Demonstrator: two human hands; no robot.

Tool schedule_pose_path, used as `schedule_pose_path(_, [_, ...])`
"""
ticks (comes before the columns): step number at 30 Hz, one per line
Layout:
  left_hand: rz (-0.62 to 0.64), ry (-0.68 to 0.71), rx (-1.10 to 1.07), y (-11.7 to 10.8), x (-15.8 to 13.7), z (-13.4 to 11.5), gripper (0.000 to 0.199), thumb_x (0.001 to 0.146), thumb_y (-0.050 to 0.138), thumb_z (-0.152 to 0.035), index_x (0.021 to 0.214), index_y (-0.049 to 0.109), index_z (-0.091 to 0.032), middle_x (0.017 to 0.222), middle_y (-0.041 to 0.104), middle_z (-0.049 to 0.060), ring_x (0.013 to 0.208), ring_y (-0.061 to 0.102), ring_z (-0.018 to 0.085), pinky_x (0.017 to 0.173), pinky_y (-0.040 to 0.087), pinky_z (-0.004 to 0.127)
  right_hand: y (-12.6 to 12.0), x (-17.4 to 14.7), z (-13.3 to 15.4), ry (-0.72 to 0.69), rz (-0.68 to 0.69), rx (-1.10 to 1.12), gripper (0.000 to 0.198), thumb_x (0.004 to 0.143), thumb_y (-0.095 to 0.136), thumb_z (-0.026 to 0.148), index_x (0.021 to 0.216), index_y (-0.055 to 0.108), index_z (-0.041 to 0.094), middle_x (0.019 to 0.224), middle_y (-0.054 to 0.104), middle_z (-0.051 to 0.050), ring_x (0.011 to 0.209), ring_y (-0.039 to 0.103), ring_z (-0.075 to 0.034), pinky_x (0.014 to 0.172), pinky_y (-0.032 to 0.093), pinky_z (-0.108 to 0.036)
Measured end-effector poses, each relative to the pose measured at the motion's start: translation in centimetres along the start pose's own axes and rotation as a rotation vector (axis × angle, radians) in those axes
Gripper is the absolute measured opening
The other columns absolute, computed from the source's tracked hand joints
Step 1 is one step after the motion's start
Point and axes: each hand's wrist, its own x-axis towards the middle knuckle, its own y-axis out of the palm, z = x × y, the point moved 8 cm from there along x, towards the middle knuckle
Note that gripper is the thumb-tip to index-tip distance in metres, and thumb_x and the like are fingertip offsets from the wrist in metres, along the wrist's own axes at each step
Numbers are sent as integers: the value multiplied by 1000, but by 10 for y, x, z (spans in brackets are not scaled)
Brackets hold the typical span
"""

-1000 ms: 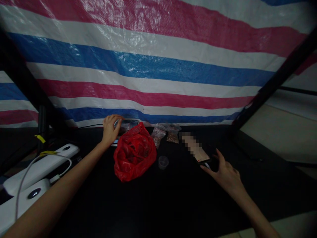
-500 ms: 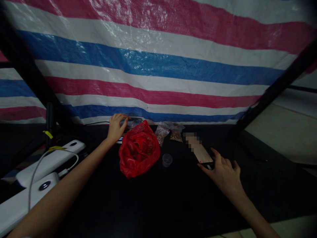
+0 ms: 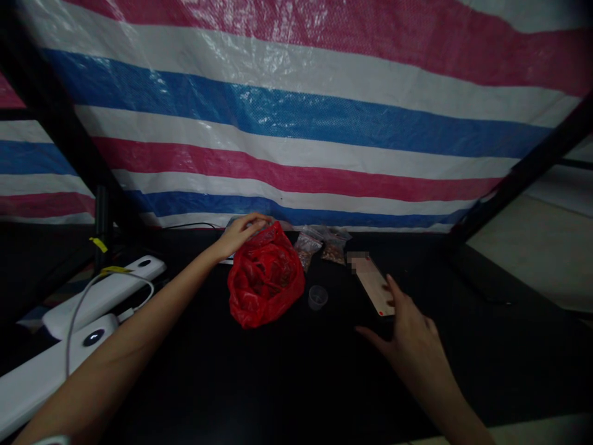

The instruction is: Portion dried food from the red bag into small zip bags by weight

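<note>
My left hand reaches over the back left edge of a crumpled red plastic bag, its fingers stretched out and touching or just above the bag's top. The bag's contents cannot be made out. My right hand is open beside a phone with a light tan screen. Its fingers lie at the phone's right edge, and the thumb is spread apart below the near end. Between bag and phone stands a small clear plastic cup. Two zip bags, one with pale bits and one with brown bits, lie behind it.
White devices with a cable lie at the left, beside my left forearm. A striped tarp hangs behind the black table. Slanted dark posts frame both sides. A flat dark object lies at the right.
My left hand has moved right, onto the red bag's back edge. My right hand has drawn back from the phone's near end, its thumb now off it. The view has shifted slightly.
</note>
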Motion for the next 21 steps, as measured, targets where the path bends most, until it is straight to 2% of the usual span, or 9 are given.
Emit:
schedule_pose_path(3, [73,53,122,11,-1,-18,35,80,44,-44,103,55,-19,109,57,5,103,50,21,92,34,33,18,9,29,-94,99,240,81,70,56,50,134,18,20,109,54,-11,92,56,-26,73,48,-38])
schedule_pose_path(6, [129,73,267,22,-7,-21,54,70,57,-46,115,47,-19,119,50,8,113,42,25,98,28,36,32,20,49,-158,118,296,64,71,57,44,127,34,23,105,55,-8,91,57,-24,74,48,-37])
schedule_pose_path(10, [241,26,211,34,-17,-9,81,60,67,-47,128,33,-17,127,43,12,115,43,26,94,31,32,46,29,61,-219,133,284,30,73,57,35,102,56,26,99,57,-4,88,58,-22,71,49,-35])
schedule_pose_path(13, [323,-17,166,40,-21,-6,91,49,73,-46,127,35,-17,121,50,13,107,50,28,86,34,29,47,32,61,-242,132,284,21,74,56,32,93,58,26,95,59,-3,88,57,-22,71,49,-37])
schedule_pose_path(16, [499,28,256,55,-29,-19,81,46,74,-47,117,46,-19,111,56,11,100,53,27,81,34,27,35,32,58,-203,119,302,34,74,55,31,108,52,27,105,55,-4,93,56,-23,75,48,-39])
schedule_pose_path(18, [627,86,373,67,-37,-29,68,49,72,-49,106,52,-20,103,58,9,94,53,26,78,34,28,14,28,64,-200,65,351,39,76,52,28,115,46,27,113,51,-6,101,52,-23,82,45,-40])
schedule_pose_path(21, [712,148,544,80,-50,-38,55,51,69,-53,93,55,-20,96,55,8,91,51,26,75,32,29,-20,12,97,-341,29,466,33,83,42,23,116,44,28,117,50,-5,108,47,-21,89,40,-39])
